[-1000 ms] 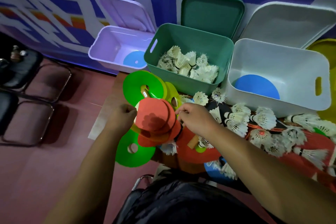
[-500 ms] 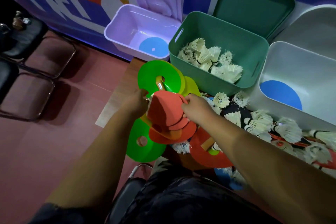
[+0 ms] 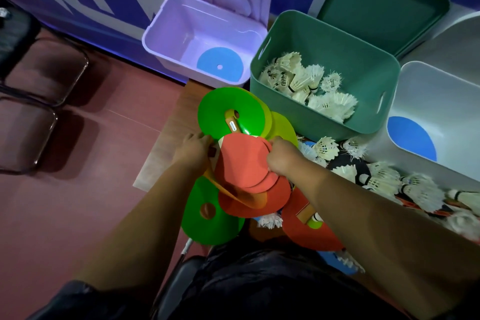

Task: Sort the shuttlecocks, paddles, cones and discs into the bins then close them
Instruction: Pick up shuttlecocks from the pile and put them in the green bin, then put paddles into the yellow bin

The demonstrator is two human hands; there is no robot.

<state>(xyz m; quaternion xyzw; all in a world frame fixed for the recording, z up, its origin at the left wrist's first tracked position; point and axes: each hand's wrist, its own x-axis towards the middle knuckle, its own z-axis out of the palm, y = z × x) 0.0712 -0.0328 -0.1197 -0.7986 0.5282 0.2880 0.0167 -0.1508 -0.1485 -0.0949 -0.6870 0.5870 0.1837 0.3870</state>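
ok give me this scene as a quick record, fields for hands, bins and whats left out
left hand: gripping the red disc stack
right hand: gripping the same stack
purple bin: open, one blue disc
green bin: open, shuttlecocks
white bin: open, blue disc
left out: loose shuttlecocks, green discs

A single wide-angle view looks from the person's head forward and steeply down, close over both bare forearms. It faces a striped blue wall (image 3: 124, 11), with three open plastic bins along the top edge and red floor (image 3: 78, 215) at left. No second view overlaps it.
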